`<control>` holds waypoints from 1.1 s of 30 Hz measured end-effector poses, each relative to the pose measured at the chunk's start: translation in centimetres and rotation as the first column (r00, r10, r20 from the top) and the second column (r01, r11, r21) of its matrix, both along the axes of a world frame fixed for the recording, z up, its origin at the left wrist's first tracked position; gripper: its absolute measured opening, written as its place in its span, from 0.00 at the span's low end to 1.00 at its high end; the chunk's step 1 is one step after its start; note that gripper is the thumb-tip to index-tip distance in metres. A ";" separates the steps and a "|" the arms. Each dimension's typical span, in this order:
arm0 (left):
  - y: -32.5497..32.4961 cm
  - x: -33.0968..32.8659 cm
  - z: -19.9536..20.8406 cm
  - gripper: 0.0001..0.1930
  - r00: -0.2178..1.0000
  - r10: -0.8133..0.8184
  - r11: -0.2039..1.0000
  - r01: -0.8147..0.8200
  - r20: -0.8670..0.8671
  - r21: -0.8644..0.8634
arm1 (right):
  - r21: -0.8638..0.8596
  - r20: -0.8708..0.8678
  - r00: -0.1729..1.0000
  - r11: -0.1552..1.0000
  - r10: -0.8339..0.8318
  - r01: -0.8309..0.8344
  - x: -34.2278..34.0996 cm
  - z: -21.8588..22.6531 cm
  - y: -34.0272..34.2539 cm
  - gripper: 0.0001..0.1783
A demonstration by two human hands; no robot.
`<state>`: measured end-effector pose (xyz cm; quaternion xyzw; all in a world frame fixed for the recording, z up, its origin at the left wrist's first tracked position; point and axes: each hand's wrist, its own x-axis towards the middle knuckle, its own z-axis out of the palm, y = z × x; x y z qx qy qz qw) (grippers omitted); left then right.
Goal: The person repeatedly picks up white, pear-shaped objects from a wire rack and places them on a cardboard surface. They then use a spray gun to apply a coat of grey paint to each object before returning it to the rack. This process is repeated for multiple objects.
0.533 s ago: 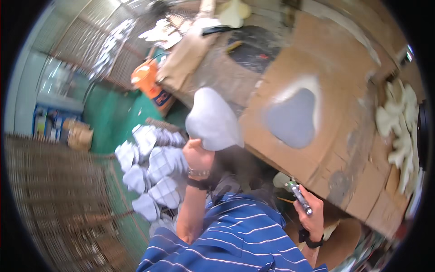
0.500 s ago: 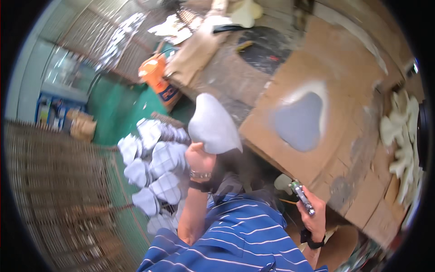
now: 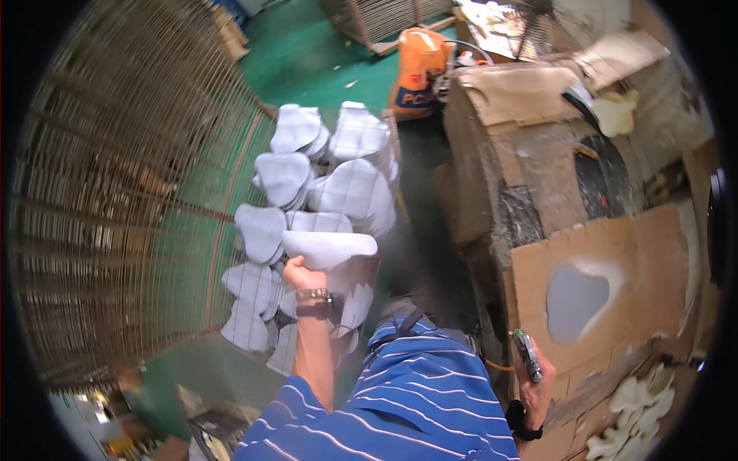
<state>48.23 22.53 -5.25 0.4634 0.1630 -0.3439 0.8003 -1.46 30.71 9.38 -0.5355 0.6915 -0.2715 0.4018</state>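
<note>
Head cam, from my end: the white pad (image 3: pixel 330 247) is tilted among the stacked pads (image 3: pixel 280 175) on the left, and I can't tell if it's touching them. Left hand (image 3: pixel 304 276) has it gripped at the near edge. Right hand (image 3: pixel 537 378) is wrapped around a metal tool (image 3: pixel 527 355) beside the desk (image 3: pixel 544 173). Cardboard (image 3: pixel 646 250) lies on that, with a white-ringed grey patch (image 3: pixel 575 303). Orange bag (image 3: pixel 419 65) on the green floor (image 3: pixel 304 69), past the pads.
</note>
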 end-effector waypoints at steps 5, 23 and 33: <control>5.3 16.4 -4.9 0.23 0.956 0.259 0.965 -0.252 0.140 -0.068 | 0.071 -0.058 0.988 0.988 0.142 -0.138 5.8 1.4 -3.8 0.28; 21.1 20.8 -31.2 0.24 0.614 -0.695 0.492 0.028 0.373 0.870 | 0.263 -0.021 0.939 0.908 0.342 -0.325 13.9 1.1 -8.5 0.28; -6.7 -10.8 -17.8 0.23 -0.117 -0.990 -0.079 0.928 0.083 0.364 | 0.001 -0.130 0.990 0.998 -0.060 0.061 7.0 0.1 -2.3 0.30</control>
